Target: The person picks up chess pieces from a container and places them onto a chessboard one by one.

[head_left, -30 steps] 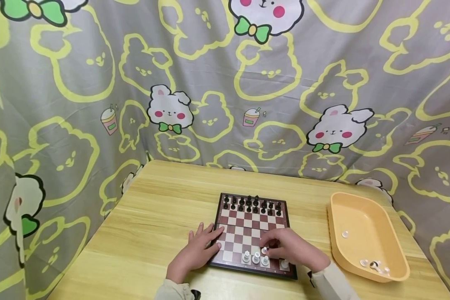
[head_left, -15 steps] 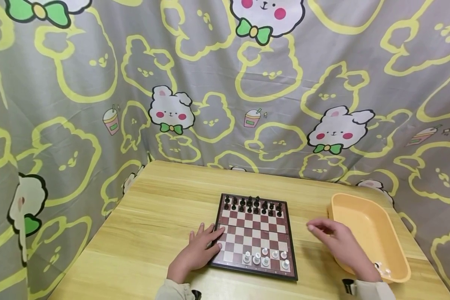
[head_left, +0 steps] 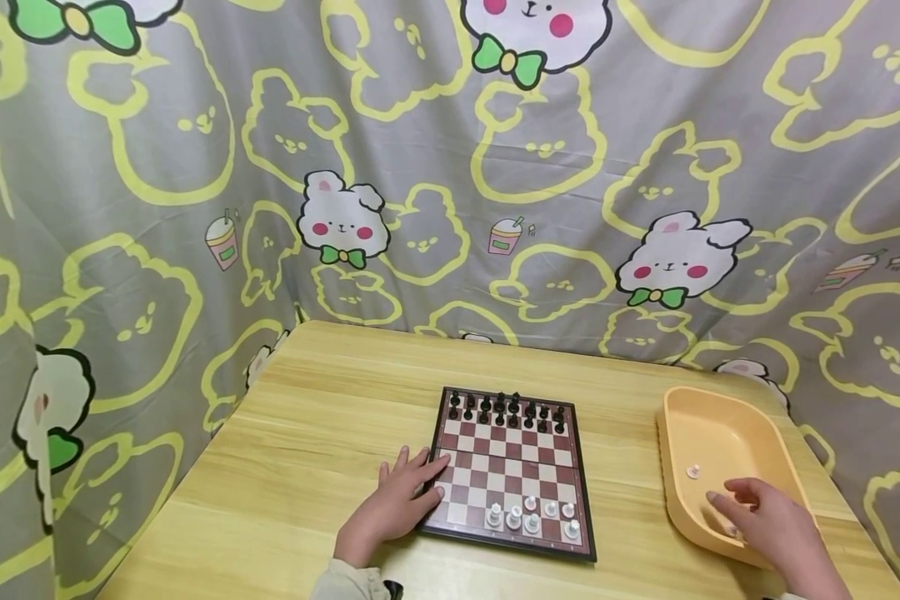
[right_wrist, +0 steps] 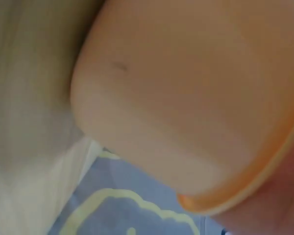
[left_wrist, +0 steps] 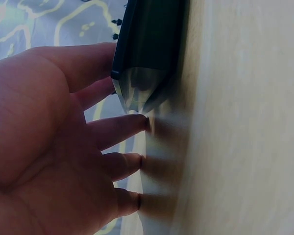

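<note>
A chessboard (head_left: 487,475) lies on the table. My left hand (head_left: 390,504) rests at its left edge with fingers spread, thumb and index finger over the border. In the left wrist view the other fingertips (left_wrist: 137,160) touch the tabletop beside the board (left_wrist: 152,39). Over the near end of the orange tray (head_left: 701,533) is my right hand (head_left: 776,521), fingers loosely bent, thumb apart, nothing visible between them. A white chess piece (head_left: 693,472) lies in the tray, and another (head_left: 732,530) shows partly under the hand. The right wrist view shows mostly the tray's outer wall (right_wrist: 161,98).
Black chess pieces (head_left: 499,408) stand in two rows at the board's far side. Several white pieces (head_left: 514,518) stand near its front right. A strip of wooden table (head_left: 622,475) separates board and tray. A patterned curtain (head_left: 435,167) hangs behind.
My right hand has let go of a small white pawn on the board and moved right, over the tray. The left hand has stayed at the board's edge.
</note>
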Action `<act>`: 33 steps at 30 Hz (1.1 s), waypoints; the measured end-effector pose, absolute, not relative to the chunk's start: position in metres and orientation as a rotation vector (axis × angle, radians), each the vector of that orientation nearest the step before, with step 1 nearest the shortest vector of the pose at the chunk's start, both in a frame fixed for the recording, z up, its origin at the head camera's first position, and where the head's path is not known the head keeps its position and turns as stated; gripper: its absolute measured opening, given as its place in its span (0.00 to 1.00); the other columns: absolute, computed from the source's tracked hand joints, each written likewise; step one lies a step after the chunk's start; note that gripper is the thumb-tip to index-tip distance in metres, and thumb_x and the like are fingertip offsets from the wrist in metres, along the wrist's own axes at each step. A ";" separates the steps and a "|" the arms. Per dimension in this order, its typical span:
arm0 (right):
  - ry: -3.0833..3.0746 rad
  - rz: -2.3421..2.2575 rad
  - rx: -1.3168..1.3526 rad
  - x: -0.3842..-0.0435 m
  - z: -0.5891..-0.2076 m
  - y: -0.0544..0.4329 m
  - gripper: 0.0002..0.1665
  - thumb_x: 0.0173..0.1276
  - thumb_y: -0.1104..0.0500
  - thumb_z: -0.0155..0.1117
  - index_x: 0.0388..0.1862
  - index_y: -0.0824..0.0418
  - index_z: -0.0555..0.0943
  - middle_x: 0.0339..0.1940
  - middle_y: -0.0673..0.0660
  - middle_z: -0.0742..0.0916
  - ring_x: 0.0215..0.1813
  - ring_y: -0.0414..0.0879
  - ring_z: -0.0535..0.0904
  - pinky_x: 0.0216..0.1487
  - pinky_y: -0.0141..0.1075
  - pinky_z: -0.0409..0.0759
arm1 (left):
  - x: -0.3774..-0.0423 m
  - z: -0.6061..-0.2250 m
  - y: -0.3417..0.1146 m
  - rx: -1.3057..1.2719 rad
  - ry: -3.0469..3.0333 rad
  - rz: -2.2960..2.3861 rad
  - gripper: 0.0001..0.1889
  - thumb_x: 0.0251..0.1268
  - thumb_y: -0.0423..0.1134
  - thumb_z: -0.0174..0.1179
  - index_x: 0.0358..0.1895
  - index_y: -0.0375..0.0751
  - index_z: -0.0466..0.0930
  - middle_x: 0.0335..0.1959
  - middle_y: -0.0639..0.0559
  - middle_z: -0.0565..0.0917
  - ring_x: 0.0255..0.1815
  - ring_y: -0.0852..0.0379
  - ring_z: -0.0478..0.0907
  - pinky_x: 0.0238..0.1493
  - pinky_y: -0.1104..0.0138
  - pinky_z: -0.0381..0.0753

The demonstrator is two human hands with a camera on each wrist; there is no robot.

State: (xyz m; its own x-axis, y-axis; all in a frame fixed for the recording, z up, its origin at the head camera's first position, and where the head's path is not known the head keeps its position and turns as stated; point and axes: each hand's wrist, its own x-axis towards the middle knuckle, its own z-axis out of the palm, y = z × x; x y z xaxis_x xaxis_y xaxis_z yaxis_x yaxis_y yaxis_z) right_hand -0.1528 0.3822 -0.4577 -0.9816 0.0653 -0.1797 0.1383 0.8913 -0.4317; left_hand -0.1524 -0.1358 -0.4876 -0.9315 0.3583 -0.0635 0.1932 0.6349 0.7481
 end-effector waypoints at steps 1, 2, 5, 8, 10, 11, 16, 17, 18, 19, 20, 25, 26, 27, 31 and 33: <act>2.851 -0.649 0.156 -0.153 -0.458 0.383 0.41 0.75 0.38 0.62 0.57 0.78 0.77 0.49 0.74 0.86 0.47 0.66 0.84 0.46 0.56 0.81 | -0.152 -0.488 -0.136 0.451 2.647 1.177 0.26 0.79 0.46 0.56 0.75 0.44 0.72 0.78 0.27 0.62 0.80 0.21 0.42 0.72 0.25 0.32; 2.812 -0.623 0.149 -0.153 -0.459 0.383 0.42 0.73 0.37 0.64 0.57 0.79 0.77 0.49 0.76 0.85 0.49 0.68 0.83 0.48 0.58 0.80 | -0.152 -0.488 -0.136 0.449 2.648 1.175 0.26 0.79 0.46 0.56 0.76 0.44 0.72 0.78 0.27 0.62 0.80 0.21 0.42 0.72 0.26 0.32; 2.741 -0.598 0.141 -0.154 -0.460 0.381 0.41 0.67 0.39 0.72 0.54 0.77 0.78 0.49 0.76 0.85 0.50 0.70 0.82 0.50 0.60 0.79 | -0.152 -0.487 -0.136 0.446 2.651 1.173 0.26 0.79 0.45 0.56 0.76 0.44 0.72 0.78 0.27 0.61 0.80 0.21 0.42 0.73 0.26 0.32; 2.734 -0.613 0.143 -0.154 -0.461 0.380 0.32 0.64 0.48 0.76 0.51 0.74 0.81 0.47 0.74 0.85 0.49 0.67 0.83 0.49 0.57 0.80 | -0.152 -0.487 -0.136 0.442 2.652 1.167 0.26 0.79 0.45 0.56 0.76 0.44 0.72 0.78 0.27 0.61 0.80 0.22 0.41 0.73 0.26 0.31; 2.732 -0.625 0.143 -0.154 -0.461 0.381 0.26 0.63 0.53 0.77 0.49 0.73 0.82 0.45 0.73 0.86 0.47 0.65 0.83 0.46 0.54 0.81 | -0.151 -0.486 -0.136 0.441 2.650 1.173 0.26 0.79 0.45 0.56 0.75 0.44 0.72 0.78 0.27 0.61 0.80 0.21 0.42 0.73 0.26 0.32; 2.732 -0.634 0.141 -0.154 -0.461 0.381 0.24 0.62 0.56 0.77 0.48 0.72 0.82 0.44 0.71 0.86 0.46 0.63 0.83 0.44 0.51 0.81 | -0.151 -0.486 -0.136 0.433 2.649 1.172 0.26 0.79 0.45 0.56 0.75 0.44 0.72 0.78 0.27 0.61 0.81 0.22 0.41 0.73 0.27 0.31; 2.704 -0.696 0.159 -0.152 -0.461 0.380 0.13 0.62 0.66 0.73 0.44 0.69 0.84 0.40 0.62 0.88 0.41 0.54 0.83 0.38 0.42 0.78 | -0.150 -0.485 -0.136 0.428 2.651 1.170 0.26 0.79 0.45 0.56 0.75 0.44 0.72 0.78 0.27 0.61 0.80 0.22 0.42 0.73 0.26 0.32; 2.700 -0.703 0.170 -0.151 -0.461 0.380 0.11 0.62 0.67 0.72 0.43 0.68 0.84 0.39 0.61 0.88 0.40 0.53 0.82 0.37 0.41 0.78 | -0.150 -0.485 -0.136 0.426 2.650 1.165 0.26 0.79 0.45 0.56 0.75 0.44 0.72 0.78 0.28 0.61 0.80 0.22 0.42 0.73 0.27 0.32; 2.697 -0.712 0.183 -0.151 -0.461 0.379 0.09 0.63 0.67 0.71 0.41 0.67 0.85 0.38 0.59 0.88 0.40 0.52 0.81 0.37 0.41 0.77 | -0.151 -0.485 -0.136 0.428 2.651 1.162 0.26 0.79 0.45 0.56 0.75 0.44 0.72 0.78 0.28 0.61 0.80 0.22 0.42 0.73 0.26 0.32; 2.694 -0.722 0.198 -0.150 -0.461 0.379 0.07 0.63 0.67 0.71 0.40 0.67 0.85 0.37 0.58 0.88 0.39 0.50 0.81 0.36 0.41 0.77 | -0.151 -0.485 -0.136 0.428 2.651 1.153 0.26 0.79 0.45 0.56 0.76 0.45 0.72 0.78 0.28 0.61 0.81 0.22 0.42 0.73 0.26 0.32; 2.694 -0.730 0.210 -0.150 -0.461 0.378 0.05 0.64 0.67 0.70 0.39 0.66 0.85 0.36 0.56 0.88 0.38 0.49 0.80 0.36 0.40 0.76 | -0.151 -0.485 -0.136 0.431 2.650 1.153 0.26 0.79 0.45 0.56 0.76 0.44 0.72 0.78 0.28 0.61 0.80 0.22 0.42 0.73 0.26 0.32; 2.743 -0.753 0.262 -0.149 -0.460 0.376 0.05 0.69 0.61 0.68 0.37 0.63 0.86 0.30 0.51 0.87 0.33 0.44 0.77 0.35 0.39 0.73 | -0.151 -0.486 -0.136 0.440 2.651 1.149 0.26 0.79 0.46 0.56 0.76 0.44 0.72 0.78 0.28 0.62 0.80 0.21 0.42 0.73 0.26 0.33; 2.765 -0.754 0.270 -0.149 -0.459 0.376 0.06 0.69 0.60 0.68 0.37 0.63 0.86 0.29 0.51 0.87 0.33 0.44 0.77 0.34 0.39 0.73 | -0.151 -0.487 -0.136 0.442 2.650 1.152 0.26 0.79 0.46 0.56 0.76 0.44 0.72 0.78 0.28 0.62 0.80 0.21 0.43 0.73 0.26 0.33; 2.801 -0.751 0.278 -0.149 -0.459 0.376 0.08 0.70 0.59 0.67 0.38 0.64 0.86 0.29 0.51 0.88 0.32 0.43 0.77 0.35 0.40 0.73 | -0.151 -0.487 -0.136 0.441 2.650 1.150 0.26 0.79 0.46 0.56 0.76 0.44 0.72 0.78 0.28 0.62 0.80 0.21 0.42 0.73 0.26 0.33; 2.987 -0.810 0.363 -0.147 -0.457 0.378 0.14 0.75 0.57 0.65 0.41 0.70 0.86 0.29 0.56 0.89 0.30 0.41 0.79 0.39 0.46 0.72 | -0.151 -0.487 -0.135 0.447 2.655 1.144 0.26 0.79 0.46 0.56 0.76 0.44 0.72 0.78 0.28 0.62 0.80 0.21 0.42 0.73 0.26 0.32; 3.103 -0.865 0.444 -0.146 -0.456 0.378 0.16 0.76 0.57 0.65 0.43 0.72 0.86 0.28 0.55 0.89 0.27 0.35 0.78 0.41 0.46 0.68 | -0.152 -0.487 -0.135 0.446 2.658 1.143 0.26 0.79 0.46 0.55 0.76 0.44 0.72 0.78 0.27 0.61 0.80 0.22 0.42 0.73 0.26 0.32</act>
